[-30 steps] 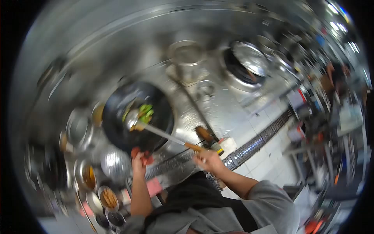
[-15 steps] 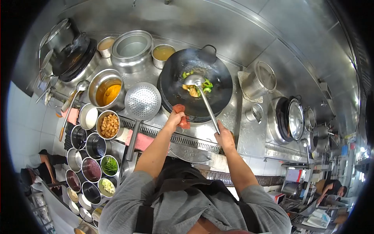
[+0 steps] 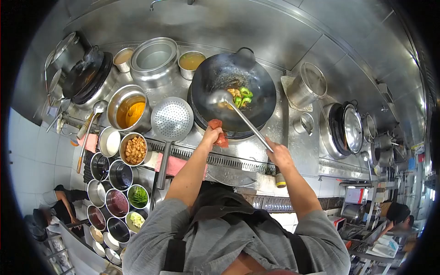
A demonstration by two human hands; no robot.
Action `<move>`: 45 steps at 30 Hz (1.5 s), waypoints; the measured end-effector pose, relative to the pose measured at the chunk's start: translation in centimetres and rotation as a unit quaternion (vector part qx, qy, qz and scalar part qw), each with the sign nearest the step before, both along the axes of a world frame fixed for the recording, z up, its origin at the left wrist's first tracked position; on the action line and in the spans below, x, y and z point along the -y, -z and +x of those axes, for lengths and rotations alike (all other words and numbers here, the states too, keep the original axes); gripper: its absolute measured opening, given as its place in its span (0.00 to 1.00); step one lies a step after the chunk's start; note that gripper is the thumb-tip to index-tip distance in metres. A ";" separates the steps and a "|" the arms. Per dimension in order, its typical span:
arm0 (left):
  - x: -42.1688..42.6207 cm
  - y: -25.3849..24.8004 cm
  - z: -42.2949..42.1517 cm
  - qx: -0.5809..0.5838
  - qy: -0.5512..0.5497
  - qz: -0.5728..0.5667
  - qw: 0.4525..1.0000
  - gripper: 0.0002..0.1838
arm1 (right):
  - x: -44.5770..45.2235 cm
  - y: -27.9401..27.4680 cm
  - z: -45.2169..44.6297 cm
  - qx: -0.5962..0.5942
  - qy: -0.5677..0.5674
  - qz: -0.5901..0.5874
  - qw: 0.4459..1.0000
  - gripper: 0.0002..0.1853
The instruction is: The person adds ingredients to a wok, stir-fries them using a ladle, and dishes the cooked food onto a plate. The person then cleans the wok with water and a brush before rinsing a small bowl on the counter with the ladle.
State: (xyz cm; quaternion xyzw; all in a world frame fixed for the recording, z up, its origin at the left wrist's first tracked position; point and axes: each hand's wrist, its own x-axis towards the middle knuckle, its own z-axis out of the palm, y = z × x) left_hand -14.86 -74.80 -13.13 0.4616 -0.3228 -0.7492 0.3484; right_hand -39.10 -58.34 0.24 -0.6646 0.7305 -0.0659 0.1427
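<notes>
A black wok [image 3: 263,87] sits over the stove, with green vegetable pieces [image 3: 245,93] and browned chunks [image 3: 234,92] at its bottom. My left hand [image 3: 210,136] is closed around a folded red cloth [image 3: 221,140] at the wok's near-left rim; the cloth hides whatever is gripped beneath it. Fingers wrapped round the handle, my right hand [image 3: 280,156] holds a long metal ladle [image 3: 250,123]. Its bowl, slightly blurred, is inside the wok, left of the green pieces and over some of the food.
Left of the wok, a perforated strainer [image 3: 172,120] lies with its handle toward me. Beyond it stand a pot of orange oil [image 3: 130,112], a bowl of browned chunks [image 3: 134,150] and several ingredient containers. A tall metal pot [image 3: 305,89] stands at right. Other people appear at both edges.
The ladle's bowl has shifted left in the wok, and my right hand has moved right along with the handle. The food now lies mostly to the right of the bowl.
</notes>
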 end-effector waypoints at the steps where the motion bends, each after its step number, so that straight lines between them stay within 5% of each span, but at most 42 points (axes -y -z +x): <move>1: 0.0 -0.3 -0.1 0.000 0.005 -0.001 1.000 0.18 | -1.9 -0.4 -0.7 0.000 0.005 -0.001 1.000 0.30; 4: -0.1 -1.9 -0.3 0.029 -0.005 0.006 1.000 0.14 | -6.2 -2.0 -2.2 -0.012 0.001 -0.038 0.999 0.29; 8: -1.8 -3.8 0.6 -0.024 0.023 0.063 0.997 0.23 | -11.2 -6.1 -1.7 -0.024 0.064 -0.016 0.998 0.30; 9: -2.9 -5.7 0.7 -0.064 -0.012 0.090 0.994 0.22 | -12.4 -8.3 -1.5 -0.026 0.072 -0.003 0.997 0.30; 10: -5.8 -10.7 1.2 -0.110 -0.089 0.088 0.986 0.11 | -13.8 -10.5 -1.4 -0.022 0.069 0.010 0.997 0.30; 14: -10.6 -17.0 4.4 -0.103 -0.039 0.148 0.983 0.09 | -16.1 -14.8 -0.5 0.047 0.079 0.065 0.994 0.27; 17: -7.1 -11.8 2.4 -0.145 -0.009 0.121 0.982 0.08 | -12.7 -11.6 0.2 0.047 0.061 0.038 0.996 0.26; 18: -5.0 -7.9 2.5 -0.159 0.085 0.095 0.979 0.12 | -11.4 -9.0 -0.2 0.048 0.060 0.035 0.996 0.27; 24: -10.5 -4.7 4.5 -0.097 0.028 0.121 0.987 0.31 | -7.5 -2.4 3.1 -0.044 0.085 -0.048 0.994 0.35; 27: -16.6 -10.5 7.6 0.013 -0.007 0.182 0.983 0.34 | -11.9 -7.0 3.1 0.039 0.090 -0.054 0.994 0.33; 31: -13.0 -13.8 5.8 -0.132 -0.059 0.120 0.982 0.18 | -15.4 -12.0 1.9 0.113 0.101 0.052 0.987 0.32; 36: -4.9 -7.1 3.0 -0.109 0.058 0.052 0.991 0.08 | -11.2 -7.0 0.0 0.052 0.026 -0.018 0.998 0.31; 40: -7.7 -5.9 3.2 -0.085 0.035 0.082 0.992 0.07 | -8.0 -2.8 3.0 -0.052 0.055 -0.020 0.997 0.31; 43: -15.5 -6.4 6.4 -0.014 0.013 0.124 0.992 0.27 | -10.1 -5.6 4.2 -0.029 0.069 -0.053 0.996 0.32; 45: -17.6 -12.8 5.8 -0.001 -0.050 0.164 0.985 0.26 | -12.9 -8.7 3.3 0.056 0.079 -0.027 0.995 0.32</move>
